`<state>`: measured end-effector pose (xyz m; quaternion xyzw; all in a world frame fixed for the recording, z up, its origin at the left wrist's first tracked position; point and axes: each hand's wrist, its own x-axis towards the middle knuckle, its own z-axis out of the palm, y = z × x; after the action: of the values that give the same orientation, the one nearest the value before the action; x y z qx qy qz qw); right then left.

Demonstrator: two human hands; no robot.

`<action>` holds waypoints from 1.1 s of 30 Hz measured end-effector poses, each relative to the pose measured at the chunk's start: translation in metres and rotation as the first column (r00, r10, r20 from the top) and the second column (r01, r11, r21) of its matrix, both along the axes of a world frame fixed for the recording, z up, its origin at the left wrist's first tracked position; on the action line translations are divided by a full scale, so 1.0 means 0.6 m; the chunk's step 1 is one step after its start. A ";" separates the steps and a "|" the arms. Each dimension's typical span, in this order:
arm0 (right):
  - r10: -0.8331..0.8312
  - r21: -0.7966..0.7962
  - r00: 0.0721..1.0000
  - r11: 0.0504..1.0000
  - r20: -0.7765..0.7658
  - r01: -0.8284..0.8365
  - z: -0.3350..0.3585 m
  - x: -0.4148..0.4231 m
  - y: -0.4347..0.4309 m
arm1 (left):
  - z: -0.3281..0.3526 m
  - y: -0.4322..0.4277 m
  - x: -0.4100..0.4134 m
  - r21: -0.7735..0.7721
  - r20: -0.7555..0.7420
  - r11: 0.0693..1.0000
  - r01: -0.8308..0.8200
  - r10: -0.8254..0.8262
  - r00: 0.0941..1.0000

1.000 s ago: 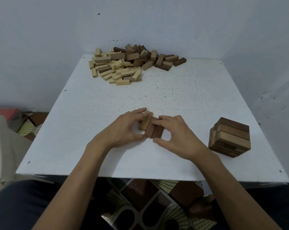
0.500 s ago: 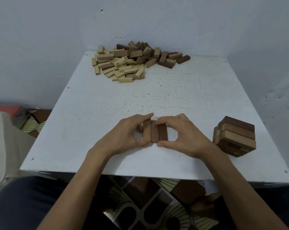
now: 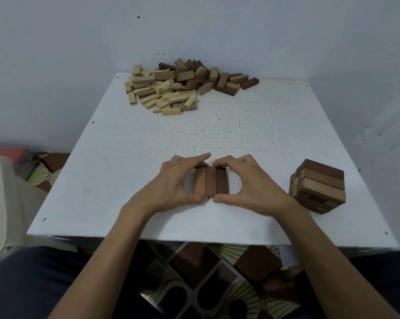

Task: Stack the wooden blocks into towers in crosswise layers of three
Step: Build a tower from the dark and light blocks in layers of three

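The left hand (image 3: 171, 187) and right hand (image 3: 251, 187) curl round a row of three blocks (image 3: 211, 181), fingertips on its far ends and thumbs on its near ends. The row lies flat on the table (image 3: 125, 169) between the palms, its blocks touching side by side. A tower (image 3: 318, 187) stands well to the right. In the far pile (image 3: 182, 86), one pale block reads "22"; another number beside it is unclear.

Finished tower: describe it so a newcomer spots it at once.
On the white table, look near the right edge, past the right hand. The tower is the only layered stack; the held row is flat, the far pile loose.
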<state>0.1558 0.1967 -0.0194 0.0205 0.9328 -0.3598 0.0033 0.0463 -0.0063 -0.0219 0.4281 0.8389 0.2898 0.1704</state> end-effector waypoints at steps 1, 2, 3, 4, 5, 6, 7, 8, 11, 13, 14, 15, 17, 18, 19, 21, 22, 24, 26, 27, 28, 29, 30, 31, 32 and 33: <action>0.002 0.004 1.000 1.000 0.005 -0.002 0.003 0.002 -0.001 | 0.003 -0.001 0.000 -0.006 -0.002 1.000 0.007 -0.007 1.000; 0.007 0.013 1.000 1.000 0.011 -0.007 0.004 0.003 -0.002 | 0.005 -0.001 0.001 -0.014 -0.007 1.000 0.015 -0.015 1.000; 0.014 0.024 1.000 1.000 0.017 -0.015 0.006 0.004 -0.003 | 0.007 0.000 0.002 -0.027 -0.015 0.999 0.020 -0.021 1.000; 0.021 0.031 0.999 0.999 0.024 -0.022 0.007 0.006 -0.005 | 0.009 0.001 0.004 -0.041 -0.020 0.999 0.022 -0.023 1.000; 0.024 0.034 0.999 0.999 0.029 -0.025 0.008 0.007 -0.006 | 0.010 0.002 0.006 -0.050 -0.017 0.999 0.019 -0.020 1.000; 0.023 0.037 0.999 0.999 0.031 -0.025 0.008 0.008 -0.006 | 0.010 0.003 0.007 -0.050 -0.007 0.999 0.012 -0.013 1.000; 0.021 0.043 0.999 0.999 0.032 -0.022 0.010 0.009 -0.007 | 0.009 0.003 0.007 -0.046 0.003 0.999 0.009 -0.009 1.000; 0.017 0.047 0.999 0.999 0.036 -0.019 0.012 0.010 -0.009 | 0.008 0.001 0.008 -0.042 0.009 0.999 0.014 -0.014 1.000; 0.009 0.042 0.999 0.999 0.035 -0.011 0.014 0.012 -0.013 | 0.010 0.000 0.005 -0.049 0.014 0.998 0.030 -0.029 0.999; 0.006 0.042 0.999 0.999 0.046 -0.008 0.018 0.014 -0.016 | 0.013 0.001 0.009 -0.049 0.020 0.998 0.030 -0.029 0.999; 0.002 0.048 0.999 0.999 0.050 -0.004 0.022 0.017 -0.016 | 0.015 0.002 0.011 -0.045 0.021 0.998 0.036 -0.036 0.999; -0.003 0.057 0.999 0.998 0.050 0.000 0.027 0.020 -0.017 | 0.018 0.004 0.012 -0.046 0.023 0.998 0.043 -0.042 0.999; -0.011 0.076 0.999 0.997 0.043 0.007 0.041 0.029 -0.018 | 0.028 0.005 0.015 -0.044 0.009 0.998 0.052 -0.051 0.999; -0.019 0.078 0.999 0.997 0.036 0.016 0.049 0.034 -0.019 | 0.035 0.005 0.017 -0.038 -0.004 0.998 0.060 -0.060 0.998; -0.025 0.082 0.999 0.996 0.025 0.022 0.059 0.040 -0.019 | 0.044 0.005 0.018 -0.032 -0.017 0.997 0.070 -0.071 0.997; -0.025 0.101 1.000 0.995 0.011 0.024 0.080 0.053 -0.020 | 0.064 0.006 0.023 -0.023 -0.031 0.995 0.093 -0.094 0.995; -0.024 0.113 1.000 0.993 0.002 0.024 0.092 0.060 -0.019 | 0.074 0.007 0.026 -0.013 -0.036 0.995 0.104 -0.104 0.994; -0.025 0.147 1.000 0.989 -0.014 0.027 0.118 0.075 -0.015 | 0.093 0.014 0.031 0.002 -0.047 0.993 0.122 -0.122 0.991; -0.042 0.169 0.999 0.985 -0.024 0.045 0.142 0.091 -0.003 | 0.112 0.029 0.040 0.025 -0.058 0.988 0.151 -0.150 0.987; -0.051 0.169 0.998 0.984 -0.030 0.056 0.151 0.100 0.007 | 0.120 0.040 0.044 0.039 -0.065 0.984 0.171 -0.168 0.984; -0.061 0.163 0.998 0.984 -0.031 0.065 0.160 0.108 0.018 | 0.128 0.054 0.049 0.053 -0.069 0.981 0.189 -0.185 0.980; -0.071 0.157 0.997 0.985 -0.031 0.075 0.167 0.118 0.031 | 0.134 0.068 0.055 0.068 -0.066 0.977 0.202 -0.197 0.978; -0.084 0.154 0.996 0.984 -0.034 0.088 0.172 0.128 0.045 | 0.138 0.085 0.061 0.084 -0.058 0.974 0.211 -0.207 0.977; -0.098 0.153 0.994 0.983 -0.040 0.103 0.176 0.138 0.061 | 0.140 0.103 0.067 0.099 -0.053 0.970 0.221 -0.217 0.975; -0.116 0.150 0.992 0.981 -0.041 0.121 0.178 0.148 0.076 | 0.141 0.121 0.074 0.106 -0.051 0.967 0.232 -0.228 0.972; -0.136 0.146 0.990 0.979 -0.038 0.140 0.179 0.158 0.092 | 0.142 0.140 0.082 0.111 -0.051 0.964 0.241 -0.237 0.970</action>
<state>0.2508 0.2519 0.0881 0.0803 0.9532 -0.2891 -0.0364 0.0955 0.0779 0.0631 0.5407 0.7656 0.3078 0.1634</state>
